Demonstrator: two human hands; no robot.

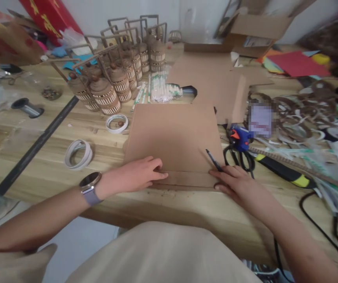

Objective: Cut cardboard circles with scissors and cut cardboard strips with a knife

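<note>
Cardboard sheet (173, 137), one, lay flat on the bench (54, 161), its near edge parted from the bench's edge by a narrow band of wood at 6 o'clock; cardboard strip (189, 179), one, ran along that near edge; left hand (141, 173), half open, thumb and forefinger parted, rested on the strip's left end; right hand (235, 181), fingers closed, held a dark pen (213, 159) and touched the strip's right end; white ring (78, 154) lay at 9 o'clock, across open wood; glue gun (240, 136) crowded the sheet's edge at 3 o'clock.
</note>
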